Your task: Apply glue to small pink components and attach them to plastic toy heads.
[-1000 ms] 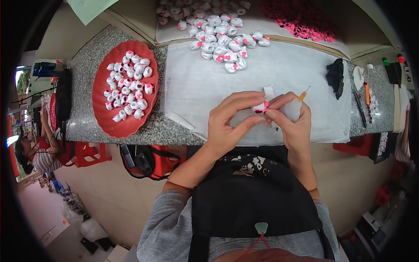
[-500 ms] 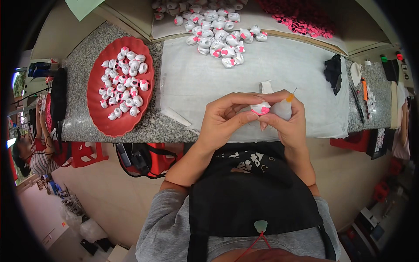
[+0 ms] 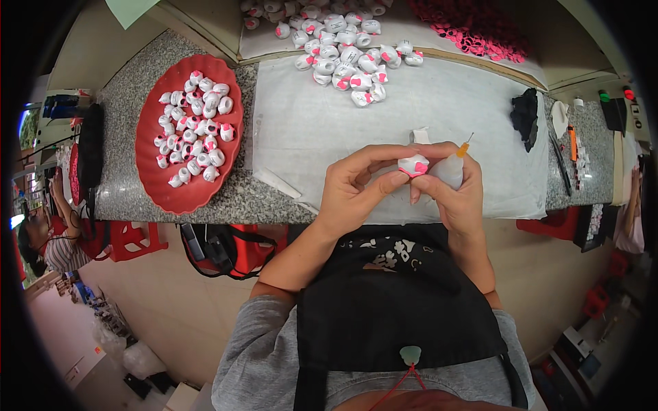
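Over the near part of the white work sheet (image 3: 322, 147), my left hand (image 3: 348, 190) pinches a small white figurine head (image 3: 413, 165) with a pink bow and a pink lower edge. The fingertips of my right hand (image 3: 458, 198) steady the same head from the other side. Tucked in that right hand is a small translucent squeeze bottle (image 3: 450, 171) with an orange needle tip pointing up and away to the right. Just beyond my fingers lies a small white block-like piece (image 3: 420, 135). My fingers partly hide the head's underside.
At left a red scalloped plate (image 3: 152, 137) bears many similar heads. More white heads (image 3: 346, 56) lie piled at the back, beside a heap of pink pieces (image 3: 473, 34). Toward the right are a black cloth (image 3: 524, 120), a black pen-like tool (image 3: 560, 164) and an orange tool (image 3: 573, 144).
The figurine head has turned slightly and risen a little between my fingers. The bottle's needle tip has swung slightly up and to the right. Both hands keep their holds.
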The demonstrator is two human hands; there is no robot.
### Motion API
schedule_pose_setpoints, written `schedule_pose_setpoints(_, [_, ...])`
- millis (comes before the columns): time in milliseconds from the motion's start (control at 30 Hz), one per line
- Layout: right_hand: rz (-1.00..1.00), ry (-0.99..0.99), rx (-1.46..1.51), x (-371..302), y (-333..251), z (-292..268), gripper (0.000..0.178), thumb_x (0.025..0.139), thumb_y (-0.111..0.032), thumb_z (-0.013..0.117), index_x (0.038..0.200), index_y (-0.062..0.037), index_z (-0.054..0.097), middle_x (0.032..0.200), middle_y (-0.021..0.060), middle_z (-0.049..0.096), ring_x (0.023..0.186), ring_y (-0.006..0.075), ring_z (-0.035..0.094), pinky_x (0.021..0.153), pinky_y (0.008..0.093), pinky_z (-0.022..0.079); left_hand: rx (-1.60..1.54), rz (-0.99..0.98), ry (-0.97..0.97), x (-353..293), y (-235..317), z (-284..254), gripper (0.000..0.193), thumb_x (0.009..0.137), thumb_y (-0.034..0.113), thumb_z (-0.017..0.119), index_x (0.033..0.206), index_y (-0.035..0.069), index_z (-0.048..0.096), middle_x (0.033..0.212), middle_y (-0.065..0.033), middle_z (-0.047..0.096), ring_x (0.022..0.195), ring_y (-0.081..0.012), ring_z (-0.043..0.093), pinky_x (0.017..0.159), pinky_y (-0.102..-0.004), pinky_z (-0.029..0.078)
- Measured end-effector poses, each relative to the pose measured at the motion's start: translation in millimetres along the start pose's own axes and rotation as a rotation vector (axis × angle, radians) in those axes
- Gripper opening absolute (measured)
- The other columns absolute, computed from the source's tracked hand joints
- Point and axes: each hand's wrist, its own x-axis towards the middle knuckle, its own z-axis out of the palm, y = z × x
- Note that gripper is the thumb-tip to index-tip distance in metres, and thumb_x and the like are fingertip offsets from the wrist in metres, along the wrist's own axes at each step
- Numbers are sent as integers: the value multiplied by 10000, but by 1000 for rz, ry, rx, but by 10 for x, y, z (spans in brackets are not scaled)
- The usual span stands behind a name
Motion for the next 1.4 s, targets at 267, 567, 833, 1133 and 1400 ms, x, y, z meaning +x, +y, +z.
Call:
schedule_pose_setpoints(267, [12,-5,-4,16,35,17,244,665,36,554,905,45,510,718,99,538,537,132,509,460,231,421,113,63,76,-48,-27,-6,249,733,-16,527,980,-29,499,982,-114,532,910,-158,498,796,-276,384])
schedule_pose_setpoints(567, [53,-6,44,-71,-10,11,237,637,57,550,870,51,505,668,110,539,503,153,508,466,243,421,-113,57,-115,-13,-46,-22,230,709,-7,560,928,-9,491,917,-120,526,807,-148,507,708,-268,409])
schedule_pose_setpoints(833, [137,21,114,55,56,7,252,665,37,560,910,50,501,687,95,537,518,130,506,465,223,419,-173,-111,71,10,-72,-105,204,716,33,566,901,-12,492,868,-109,545,782,-144,531,667,-249,452])
schedule_pose_setpoints(1133, [-117,125,-1154,44,-23,-294,168,652,-22,572,807,18,522,712,60,521,657,166,505,607,232,384,-207,-82,146,29,-204,-195,291,706,80,592,948,12,447,879,-94,535,849,-182,526,802,-325,410])
schedule_pose_setpoints(1400, [19,180,-271,25,-113,-125,138,668,5,577,781,12,499,643,31,488,478,65,420,405,171,307,-132,-35,183,11,-132,-89,270,675,-55,574,916,1,466,866,-55,502,823,-102,489,725,-224,419])
